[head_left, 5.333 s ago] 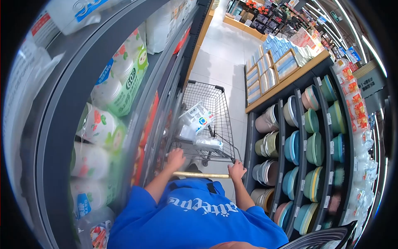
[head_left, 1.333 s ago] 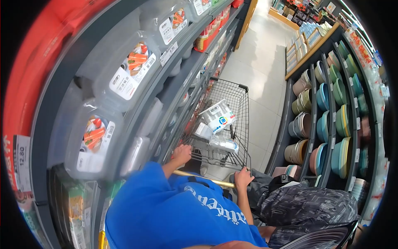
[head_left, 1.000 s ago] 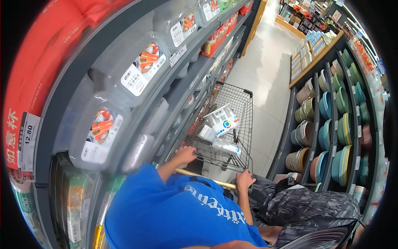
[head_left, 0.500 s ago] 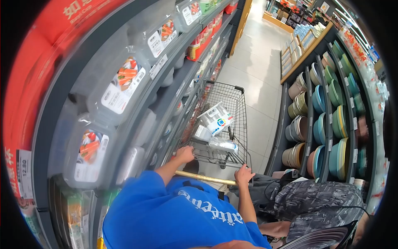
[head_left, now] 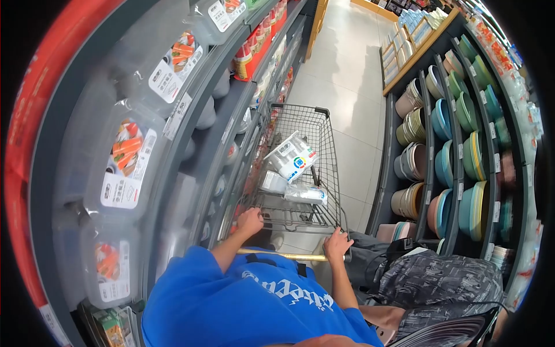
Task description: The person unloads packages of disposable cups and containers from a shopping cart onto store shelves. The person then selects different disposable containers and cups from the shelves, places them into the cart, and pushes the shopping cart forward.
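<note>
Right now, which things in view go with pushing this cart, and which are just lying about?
Part of the job:
shopping cart
gold handlebar
large white pack in the cart
small white pack beside it
clear-wrapped pack in the cart

Just lying about, on shelves:
clear plastic containers
red-packed goods
blue basins
stacked tubs

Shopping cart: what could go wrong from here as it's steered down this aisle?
The shopping cart sits close to the left shelving, so a slight drift might scrape it or pinch the left hand. A person in patterned clothing is close beside the right hand; swinging that way could bump them. The white packs lie loose and may slide on a sudden stop.
</note>
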`<state>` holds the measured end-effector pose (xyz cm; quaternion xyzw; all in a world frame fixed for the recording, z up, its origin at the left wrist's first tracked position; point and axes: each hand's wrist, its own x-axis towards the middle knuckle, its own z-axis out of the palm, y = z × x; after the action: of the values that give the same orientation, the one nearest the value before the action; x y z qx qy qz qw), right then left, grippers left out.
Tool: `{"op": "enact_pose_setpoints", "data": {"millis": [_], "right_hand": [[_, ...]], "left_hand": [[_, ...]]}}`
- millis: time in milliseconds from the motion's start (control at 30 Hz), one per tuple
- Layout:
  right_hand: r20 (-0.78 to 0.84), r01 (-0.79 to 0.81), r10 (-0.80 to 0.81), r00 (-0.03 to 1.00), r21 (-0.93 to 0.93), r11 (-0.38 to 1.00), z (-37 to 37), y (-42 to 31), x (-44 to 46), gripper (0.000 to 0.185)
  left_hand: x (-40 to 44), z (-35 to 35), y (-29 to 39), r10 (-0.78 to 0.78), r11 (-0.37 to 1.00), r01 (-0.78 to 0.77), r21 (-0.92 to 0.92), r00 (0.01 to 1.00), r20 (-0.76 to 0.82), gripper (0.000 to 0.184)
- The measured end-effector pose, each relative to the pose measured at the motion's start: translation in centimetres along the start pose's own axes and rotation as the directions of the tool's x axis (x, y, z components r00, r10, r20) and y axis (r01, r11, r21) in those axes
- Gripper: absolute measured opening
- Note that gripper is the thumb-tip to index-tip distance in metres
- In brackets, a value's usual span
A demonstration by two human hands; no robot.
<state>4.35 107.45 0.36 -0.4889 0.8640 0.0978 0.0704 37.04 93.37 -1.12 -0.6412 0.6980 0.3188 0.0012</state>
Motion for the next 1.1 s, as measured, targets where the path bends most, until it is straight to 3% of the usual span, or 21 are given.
{"op": "enact_pose_setpoints", "data": {"millis": [133, 267, 633, 700, 933, 1100], "right_hand": [[0.045, 0.002, -0.002, 0.999, -0.001, 1.0, -1.7, -0.3, 0.9, 0.054], [-0.014, 0.041, -0.041, 0.999, 0.011, 0.999, -1.7, 0.5, 2.7, 0.053], [0.029, -0.053, 0.052, 0.998, 0.041, 0.998, -3.2, -2.4, 9.9, 0.052], [0.064, -0.088, 0.087, 0.994, 0.018, 0.996, -3.5, -3.1, 11.4, 0.054], [-0.047, -0.098, 0.101, 0.994, 0.063, 0.993, -3.7, -3.0, 17.3, 0.034], [-0.009, -0.138, 0.138, 0.99, 0.031, 0.99, -4.1, -2.7, 20.1, 0.038]], "left_hand": [[1.6, -1.0, 0.8, 0.01, 1.0, -0.01, -0.023, 1.0, 0.026, 0.021], [4.4, -1.3, 2.1, 0.042, 0.998, -0.043, -0.052, 0.999, -0.014, 0.017], [13.4, -5.6, 5.0, 0.041, 0.993, -0.042, -0.113, 0.999, -0.015, 0.015], [14.8, -5.7, 4.8, 0.081, 0.992, -0.08, -0.097, 0.997, 0.006, 0.016], [18.7, -6.7, 5.1, 0.287, 0.956, -0.293, 0.016, 0.945, 0.157, 0.025], [21.1, -7.0, 5.9, 0.33, 0.941, -0.339, 0.017, 0.925, 0.189, 0.025]]}}
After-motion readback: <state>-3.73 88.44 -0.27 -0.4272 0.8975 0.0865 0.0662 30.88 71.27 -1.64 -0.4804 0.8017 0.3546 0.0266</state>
